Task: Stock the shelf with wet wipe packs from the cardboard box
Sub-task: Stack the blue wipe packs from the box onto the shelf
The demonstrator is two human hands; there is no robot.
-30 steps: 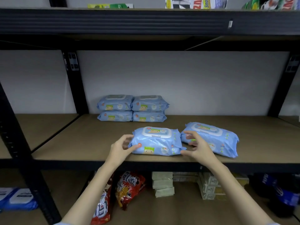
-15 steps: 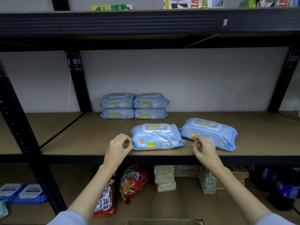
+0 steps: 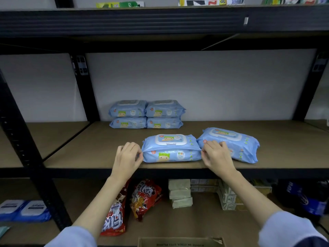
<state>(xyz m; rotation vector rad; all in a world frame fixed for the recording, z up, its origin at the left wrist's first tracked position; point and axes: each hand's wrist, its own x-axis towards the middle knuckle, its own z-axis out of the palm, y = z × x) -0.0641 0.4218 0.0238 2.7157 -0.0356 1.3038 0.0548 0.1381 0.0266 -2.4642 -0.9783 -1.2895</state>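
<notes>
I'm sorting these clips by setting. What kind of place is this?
Probably a shop stockroom or store aisle: black metal shelving with board decks, blue wet wipe packs stacked in rows, red snack bags below, and a cardboard box at the person's feet.

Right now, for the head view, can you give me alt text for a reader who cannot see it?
Two bare hands pinch the end seams of a blue wet wipe pack at the front edge of a brown shelf: left hand on its left end, right hand on its right. Another pack lies angled to the right, and four stacked packs sit at the back.
</notes>
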